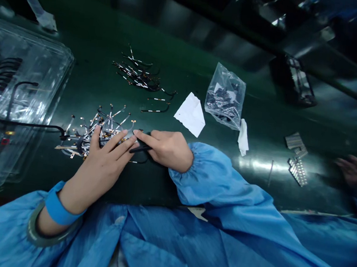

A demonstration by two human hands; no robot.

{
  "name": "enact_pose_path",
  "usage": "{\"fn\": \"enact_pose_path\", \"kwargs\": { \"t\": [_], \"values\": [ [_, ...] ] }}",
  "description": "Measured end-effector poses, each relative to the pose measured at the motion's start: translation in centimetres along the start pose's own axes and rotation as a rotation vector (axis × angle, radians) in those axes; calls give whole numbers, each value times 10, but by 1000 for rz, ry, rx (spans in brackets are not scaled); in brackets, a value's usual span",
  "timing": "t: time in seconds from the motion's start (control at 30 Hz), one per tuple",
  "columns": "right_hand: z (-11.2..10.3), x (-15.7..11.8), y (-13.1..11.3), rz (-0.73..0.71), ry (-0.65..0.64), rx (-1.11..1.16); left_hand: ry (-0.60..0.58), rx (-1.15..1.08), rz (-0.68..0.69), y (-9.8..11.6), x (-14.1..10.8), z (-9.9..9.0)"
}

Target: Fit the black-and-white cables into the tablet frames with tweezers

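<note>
My left hand [107, 160] lies with its fingers spread over a tangled pile of small flex cables [86, 141], which have silvery strips and gold-coloured ends. A blue band [59, 206] circles that wrist. Close by on the right, my right hand [168, 149] is closed around a slim black tool [140, 149], whose exact kind I cannot make out. Its index finger reaches to the left hand's fingertips at the pile's right edge. What lies beneath the left fingers is hidden.
Clear plastic trays [44, 72] holding dark cables are stacked at left. Farther back is a second heap of cables [140, 76]. White paper [190, 114], a clear bag [225, 96] and metal pieces [298, 167] lie rightward. Another person's hand [356, 169] is at far right.
</note>
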State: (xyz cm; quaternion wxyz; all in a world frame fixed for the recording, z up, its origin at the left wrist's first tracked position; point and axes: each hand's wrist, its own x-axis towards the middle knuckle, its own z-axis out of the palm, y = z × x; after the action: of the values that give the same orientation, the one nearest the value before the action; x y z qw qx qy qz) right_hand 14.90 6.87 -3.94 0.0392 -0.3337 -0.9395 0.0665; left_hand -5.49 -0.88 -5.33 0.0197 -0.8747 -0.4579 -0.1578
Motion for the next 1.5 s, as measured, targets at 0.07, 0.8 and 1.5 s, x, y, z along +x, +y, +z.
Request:
{"fn": "enact_pose_path", "kwargs": {
  "t": [0.07,0.8,1.5],
  "values": [
    [0,-1,1,-6,-3,6,6,-6,-3,0,0,0],
    [0,-1,2,-21,31,11,-1,21,22,0,2,-2],
    [-4,6,14,39,17,181,-3,5,17,-2,1,-1]
  ]
}}
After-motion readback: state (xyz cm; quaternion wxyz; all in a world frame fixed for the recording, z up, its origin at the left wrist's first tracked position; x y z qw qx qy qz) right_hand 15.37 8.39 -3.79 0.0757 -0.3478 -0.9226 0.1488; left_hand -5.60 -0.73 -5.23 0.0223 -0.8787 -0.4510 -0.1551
